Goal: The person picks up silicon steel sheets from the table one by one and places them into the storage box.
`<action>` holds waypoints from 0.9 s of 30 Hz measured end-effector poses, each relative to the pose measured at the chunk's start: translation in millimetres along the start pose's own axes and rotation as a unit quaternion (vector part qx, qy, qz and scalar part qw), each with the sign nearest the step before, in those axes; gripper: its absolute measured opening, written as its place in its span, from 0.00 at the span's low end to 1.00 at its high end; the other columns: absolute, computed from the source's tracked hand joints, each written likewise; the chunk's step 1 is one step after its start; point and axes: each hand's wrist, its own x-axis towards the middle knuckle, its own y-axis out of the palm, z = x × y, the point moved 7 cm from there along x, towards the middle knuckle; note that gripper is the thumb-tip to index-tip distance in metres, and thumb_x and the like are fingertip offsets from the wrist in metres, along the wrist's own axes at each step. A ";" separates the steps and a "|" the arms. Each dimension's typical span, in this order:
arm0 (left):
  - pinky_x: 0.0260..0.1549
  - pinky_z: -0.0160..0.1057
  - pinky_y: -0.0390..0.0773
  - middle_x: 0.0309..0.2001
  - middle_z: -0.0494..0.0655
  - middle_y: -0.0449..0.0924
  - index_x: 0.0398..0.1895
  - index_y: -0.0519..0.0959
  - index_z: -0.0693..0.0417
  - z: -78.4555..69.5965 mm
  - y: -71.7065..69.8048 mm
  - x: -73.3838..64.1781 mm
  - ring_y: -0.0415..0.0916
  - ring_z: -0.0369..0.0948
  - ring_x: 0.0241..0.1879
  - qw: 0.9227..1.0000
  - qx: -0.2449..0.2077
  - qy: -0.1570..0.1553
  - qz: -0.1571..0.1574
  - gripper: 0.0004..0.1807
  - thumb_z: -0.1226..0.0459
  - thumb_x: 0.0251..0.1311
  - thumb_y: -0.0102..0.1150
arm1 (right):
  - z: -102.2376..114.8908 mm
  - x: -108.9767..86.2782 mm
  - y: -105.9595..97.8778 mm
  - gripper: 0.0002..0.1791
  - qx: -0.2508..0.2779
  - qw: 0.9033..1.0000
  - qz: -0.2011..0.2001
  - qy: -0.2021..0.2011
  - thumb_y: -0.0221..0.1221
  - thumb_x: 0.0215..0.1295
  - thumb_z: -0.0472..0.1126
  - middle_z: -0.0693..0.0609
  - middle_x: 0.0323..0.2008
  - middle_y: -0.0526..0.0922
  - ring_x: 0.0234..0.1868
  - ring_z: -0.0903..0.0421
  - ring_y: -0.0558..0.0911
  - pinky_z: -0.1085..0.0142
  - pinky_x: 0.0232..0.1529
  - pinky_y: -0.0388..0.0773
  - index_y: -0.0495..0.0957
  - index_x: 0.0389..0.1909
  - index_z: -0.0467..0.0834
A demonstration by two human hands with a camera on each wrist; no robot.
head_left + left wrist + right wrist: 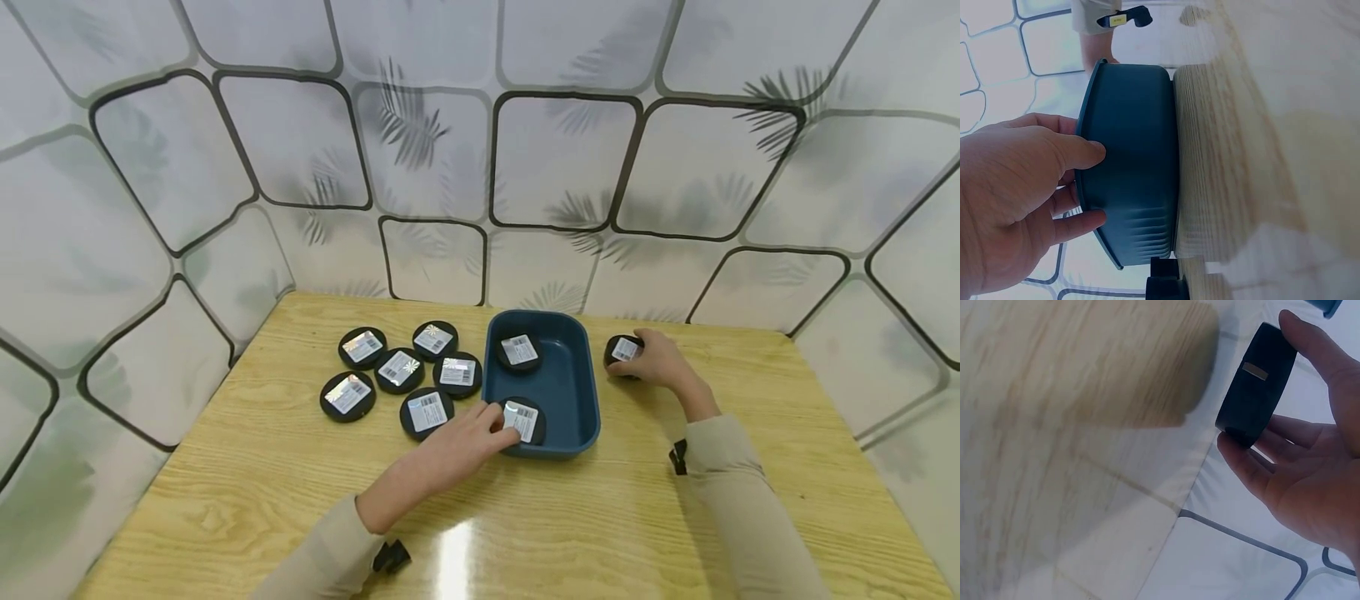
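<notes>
In the head view my left hand (463, 442) reaches over the near left corner of a dark blue plastic bin (572, 383). Its fingertips overlap a black round disc (531, 423) with a barcode label, which lies inside that corner. From the left wrist, some fingers pass behind the rim, while the thumb (1088, 153) overlaps the outer wall; I cannot tell whether they grip the disc or the rim. Right of the bin, my right hand (662, 362) pinches another black disc (1257, 387) by its edge between thumb and fingers. A small tan sticker shows on its side.
Several more labelled black discs, one of them at the front (426, 414), lie on the wooden table (247, 467) left of the bin. One disc (519, 350) rests at the bin's back left. A patterned curtain (435, 150) hangs behind the table and along both sides.
</notes>
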 end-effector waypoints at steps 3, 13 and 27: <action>0.32 0.32 0.65 0.39 0.44 0.66 0.51 0.75 0.43 0.1 -0.5 0.2 0.63 0.39 0.36 1.000 0.002 0.001 -0.001 0.14 0.70 0.68 0.55 | 5.1 -2.1 -1.5 0.51 -0.002 1.000 -0.007 -0.011 0.70 0.57 0.50 0.23 0.57 0.70 0.51 0.33 0.75 0.43 0.49 0.74 0.57 0.68 0.21; 0.33 0.32 0.65 0.39 0.44 0.66 0.51 0.75 0.43 -0.6 -0.5 -0.9 0.63 0.39 0.36 1.000 0.003 0.001 -0.001 0.14 0.70 0.68 0.55 | 20.3 -11.2 -6.5 0.52 -0.011 0.999 -0.025 -0.034 0.71 0.57 0.49 0.23 0.60 0.68 0.53 0.33 0.73 0.42 0.51 0.71 0.55 0.69 0.22; 0.30 0.32 0.65 0.37 0.43 0.65 0.47 0.75 0.43 -2.0 -0.6 -1.8 0.63 0.39 0.34 0.999 0.028 0.013 -0.036 0.12 0.70 0.67 0.55 | 42.7 -26.7 -13.7 0.51 -0.008 0.999 -0.035 -0.041 0.70 0.58 0.49 0.24 0.66 0.62 0.58 0.32 0.70 0.41 0.51 0.70 0.55 0.72 0.26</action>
